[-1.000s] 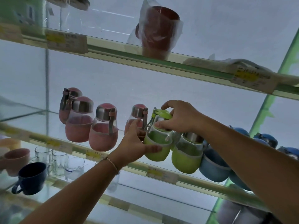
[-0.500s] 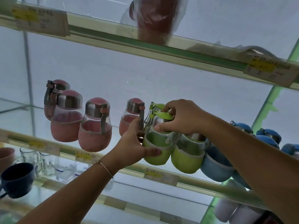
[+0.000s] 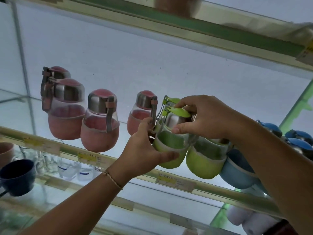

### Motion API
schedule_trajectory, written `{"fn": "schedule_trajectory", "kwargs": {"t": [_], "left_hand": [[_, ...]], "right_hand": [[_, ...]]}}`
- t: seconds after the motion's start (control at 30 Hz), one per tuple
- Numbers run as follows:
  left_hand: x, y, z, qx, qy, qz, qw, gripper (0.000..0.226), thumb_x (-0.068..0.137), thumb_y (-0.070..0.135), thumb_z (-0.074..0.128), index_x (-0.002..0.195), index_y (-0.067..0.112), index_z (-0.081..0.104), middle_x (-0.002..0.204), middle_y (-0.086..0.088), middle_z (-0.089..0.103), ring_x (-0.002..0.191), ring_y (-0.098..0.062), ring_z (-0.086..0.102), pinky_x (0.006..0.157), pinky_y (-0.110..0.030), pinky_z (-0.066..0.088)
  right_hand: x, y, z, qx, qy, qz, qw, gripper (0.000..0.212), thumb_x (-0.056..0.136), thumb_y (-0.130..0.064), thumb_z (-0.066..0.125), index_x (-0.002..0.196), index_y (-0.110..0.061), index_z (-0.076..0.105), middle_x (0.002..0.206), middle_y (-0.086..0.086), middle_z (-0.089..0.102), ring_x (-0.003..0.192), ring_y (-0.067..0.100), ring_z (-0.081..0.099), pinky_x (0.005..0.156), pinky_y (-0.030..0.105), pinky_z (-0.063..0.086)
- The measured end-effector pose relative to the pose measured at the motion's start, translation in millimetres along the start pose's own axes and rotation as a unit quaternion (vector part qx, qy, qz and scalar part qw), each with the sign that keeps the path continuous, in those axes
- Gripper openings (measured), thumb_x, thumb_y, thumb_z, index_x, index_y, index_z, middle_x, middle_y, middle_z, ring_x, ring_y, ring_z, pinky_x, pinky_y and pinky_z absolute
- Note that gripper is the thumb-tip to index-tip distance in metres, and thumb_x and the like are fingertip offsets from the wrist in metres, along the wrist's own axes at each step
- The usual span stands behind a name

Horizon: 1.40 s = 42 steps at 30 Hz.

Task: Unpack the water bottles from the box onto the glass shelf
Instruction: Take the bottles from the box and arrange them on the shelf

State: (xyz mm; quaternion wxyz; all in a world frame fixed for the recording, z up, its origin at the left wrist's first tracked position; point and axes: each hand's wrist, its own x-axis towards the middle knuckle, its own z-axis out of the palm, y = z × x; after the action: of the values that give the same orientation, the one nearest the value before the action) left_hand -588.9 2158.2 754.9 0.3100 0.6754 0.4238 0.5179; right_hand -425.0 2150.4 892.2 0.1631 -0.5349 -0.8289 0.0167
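A green-sleeved water bottle (image 3: 169, 146) with a steel cap stands on the glass shelf (image 3: 118, 160), seen from below. My left hand (image 3: 144, 153) cups its lower left side, thumb across the green sleeve. My right hand (image 3: 206, 117) grips its steel cap and green strap from the right. A second green bottle (image 3: 205, 158) stands touching it on the right, and another green strap shows behind. Several pink bottles (image 3: 100, 122) stand in a row to the left. Blue bottles (image 3: 240, 170) stand to the right, partly hidden by my right forearm. The box is out of view.
An upper shelf (image 3: 186, 26) runs overhead with a price tag at its right end. The lower shelf holds a dark blue mug (image 3: 17, 177), a pink cup (image 3: 5, 155) and clear glasses (image 3: 67, 168). Price labels (image 3: 174, 181) line the shelf edge.
The view has tilted up and shifted, so the bottles sit more to the right. Both hands stay on the green bottle, which has barely moved on the shelf.
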Motion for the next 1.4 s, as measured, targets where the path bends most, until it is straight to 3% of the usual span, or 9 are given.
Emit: {"fn": "schedule_trajectory", "kwargs": {"t": [0.27, 0.43, 0.63, 0.73, 0.83, 0.97, 1.13, 1.23, 1.4], "left_hand": [[1, 1, -1, -0.007, 0.000, 0.016, 1.000, 0.088, 0.052, 0.046, 0.091, 0.120, 0.048, 0.035, 0.104, 0.022, 0.060, 0.090, 0.008, 0.060, 0.067, -0.016, 0.056], [3, -4, -1, 0.001, -0.007, 0.024, 1.000, 0.097, 0.050, 0.053, 0.090, 0.130, 0.043, 0.035, 0.113, 0.021, 0.057, 0.100, -0.004, 0.059, 0.074, -0.023, 0.058], [3, -5, -7, -0.004, -0.036, 0.018, 0.999, 0.107, 0.048, 0.058, 0.088, 0.137, 0.035, 0.034, 0.125, 0.014, 0.046, 0.108, -0.002, 0.049, 0.074, -0.006, 0.041], [3, -6, -14, -0.022, -0.039, 0.014, 0.999, 0.111, 0.044, 0.068, 0.086, 0.136, 0.038, 0.033, 0.133, 0.014, 0.046, 0.121, -0.007, 0.047, 0.091, -0.019, 0.045], [-2, -3, -23, -0.008, -0.037, 0.011, 0.999, 0.119, 0.044, 0.074, 0.082, 0.142, 0.034, 0.028, 0.139, 0.015, 0.044, 0.130, -0.009, 0.043, 0.106, -0.036, 0.044], [-5, 3, -32, 0.014, -0.055, -0.040, 0.998, 0.116, 0.052, 0.061, 0.086, 0.144, 0.028, 0.023, 0.143, 0.013, 0.041, 0.132, -0.011, 0.040, 0.108, -0.034, 0.041], [-2, 4, -36, -0.028, -0.063, -0.107, 0.992, 0.079, 0.066, 0.035, 0.088, 0.121, 0.037, 0.031, 0.110, 0.026, 0.048, 0.098, 0.006, 0.049, 0.069, -0.002, 0.036], [1, 4, -35, -0.040, -0.051, -0.126, 0.990, 0.088, 0.070, 0.028, 0.086, 0.137, 0.029, 0.028, 0.129, 0.012, 0.050, 0.114, -0.007, 0.049, 0.084, -0.015, 0.040], [2, 9, -34, -0.056, -0.024, -0.138, 0.989, 0.074, 0.079, 0.007, 0.067, 0.138, 0.031, 0.030, 0.115, 0.008, 0.056, 0.101, -0.007, 0.055, 0.068, -0.013, 0.043]], "right_hand": [[10, -1, -3, -0.086, -0.034, 0.006, 0.996, 0.060, 0.070, -0.052, 0.081, 0.122, -0.039, 0.052, 0.113, -0.010, 0.064, 0.094, 0.012, 0.057, 0.073, 0.029, 0.043], [8, -4, -2, -0.104, -0.038, 0.010, 0.994, 0.059, 0.073, -0.051, 0.079, 0.122, -0.040, 0.049, 0.103, -0.012, 0.065, 0.086, 0.007, 0.057, 0.068, 0.027, 0.043], [8, -11, -13, -0.092, -0.085, 0.041, 0.991, 0.061, 0.072, -0.058, 0.075, 0.126, -0.040, 0.053, 0.116, -0.019, 0.061, 0.102, 0.007, 0.059, 0.083, 0.028, 0.047], [12, -21, -26, -0.039, -0.079, 0.053, 0.995, 0.061, 0.074, -0.066, 0.061, 0.128, -0.037, 0.058, 0.121, -0.019, 0.062, 0.110, 0.003, 0.058, 0.089, 0.027, 0.047], [33, -28, -27, -0.013, 0.001, 0.025, 1.000, 0.028, 0.097, -0.044, 0.055, 0.123, -0.037, 0.063, 0.120, -0.016, 0.066, 0.107, 0.005, 0.061, 0.085, 0.025, 0.048], [78, -32, -19, -0.060, -0.031, -0.013, 0.998, 0.038, 0.096, -0.013, 0.057, 0.125, -0.036, 0.064, 0.126, -0.009, 0.063, 0.117, 0.010, 0.057, 0.097, 0.031, 0.047], [118, -39, -6, -0.152, -0.158, -0.050, 0.974, 0.076, 0.083, 0.008, 0.056, 0.140, -0.042, 0.048, 0.147, -0.007, 0.047, 0.132, 0.016, 0.047, 0.090, 0.028, 0.043], [130, -38, 0, -0.181, -0.185, -0.086, 0.962, 0.082, 0.081, 0.008, 0.059, 0.146, -0.039, 0.041, 0.152, -0.004, 0.042, 0.135, 0.018, 0.044, 0.090, 0.026, 0.042], [136, -33, 3, -0.175, -0.179, -0.149, 0.957, 0.068, 0.084, -0.008, 0.067, 0.143, -0.036, 0.046, 0.144, -0.005, 0.052, 0.121, 0.017, 0.058, 0.100, 0.034, 0.047]]}}
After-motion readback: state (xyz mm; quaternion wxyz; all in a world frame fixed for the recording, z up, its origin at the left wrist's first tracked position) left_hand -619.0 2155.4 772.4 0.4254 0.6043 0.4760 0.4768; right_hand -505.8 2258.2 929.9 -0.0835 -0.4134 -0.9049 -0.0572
